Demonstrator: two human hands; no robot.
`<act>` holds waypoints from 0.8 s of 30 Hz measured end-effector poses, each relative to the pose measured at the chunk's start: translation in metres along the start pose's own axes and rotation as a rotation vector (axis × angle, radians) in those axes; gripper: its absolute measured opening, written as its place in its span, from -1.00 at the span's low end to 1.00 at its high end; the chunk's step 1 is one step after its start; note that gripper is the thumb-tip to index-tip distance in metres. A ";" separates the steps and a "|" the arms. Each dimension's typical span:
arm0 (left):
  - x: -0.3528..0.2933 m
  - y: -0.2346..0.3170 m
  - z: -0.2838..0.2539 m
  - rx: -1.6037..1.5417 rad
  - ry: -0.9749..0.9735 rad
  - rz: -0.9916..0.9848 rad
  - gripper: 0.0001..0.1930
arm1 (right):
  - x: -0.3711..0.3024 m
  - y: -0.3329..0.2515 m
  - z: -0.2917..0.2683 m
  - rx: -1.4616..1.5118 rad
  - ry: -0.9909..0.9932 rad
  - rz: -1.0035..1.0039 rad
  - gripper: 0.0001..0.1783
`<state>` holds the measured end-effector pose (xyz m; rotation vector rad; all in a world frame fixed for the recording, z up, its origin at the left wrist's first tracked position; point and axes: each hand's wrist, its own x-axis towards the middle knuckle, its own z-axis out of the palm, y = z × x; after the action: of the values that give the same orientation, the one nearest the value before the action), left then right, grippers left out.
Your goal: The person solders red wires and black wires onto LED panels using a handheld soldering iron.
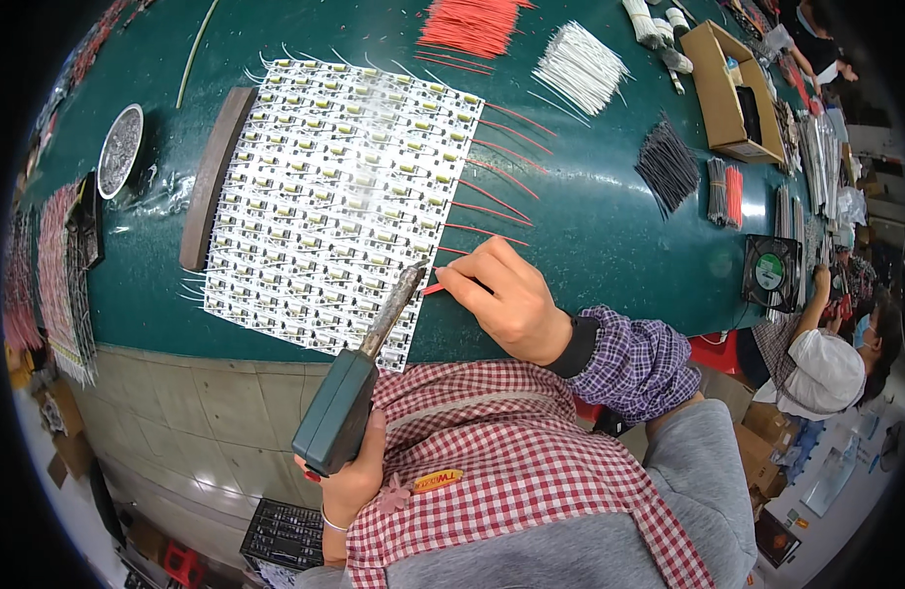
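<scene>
Red-checked apron [531,481], purple plaid sleeve [634,361]

The green handle [336,417] of the tool hides most of the left hand's [358,486] fingers.
By the table's [590,231] near edge, the right hand's [511,299] fingertips cover part of a red wire [433,289]; whether the tip [419,267] touches it, I can't tell. The pile of red wires [469,25] is cut off toward the far edge, and a co-worker [821,375] at the right edge is blurred.
</scene>
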<state>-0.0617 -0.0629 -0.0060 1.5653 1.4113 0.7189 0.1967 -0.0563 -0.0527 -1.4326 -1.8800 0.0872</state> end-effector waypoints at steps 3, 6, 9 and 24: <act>-0.001 -0.002 -0.001 0.013 -0.006 0.012 -0.77 | 0.000 -0.001 0.001 0.004 -0.013 -0.005 -0.71; -0.006 -0.013 -0.009 0.085 -0.074 0.025 -0.73 | 0.000 -0.001 0.000 0.001 -0.014 -0.008 -0.71; -0.004 -0.015 -0.006 0.121 -0.084 0.058 -0.74 | 0.000 -0.002 0.001 -0.003 -0.016 -0.011 -0.71; -0.020 -0.030 -0.014 -0.055 -0.077 -0.034 -0.64 | -0.002 -0.003 0.003 -0.028 -0.025 -0.011 -0.64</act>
<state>-0.0915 -0.0803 -0.0231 1.5073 1.3480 0.6646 0.1929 -0.0577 -0.0540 -1.4461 -1.9157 0.0742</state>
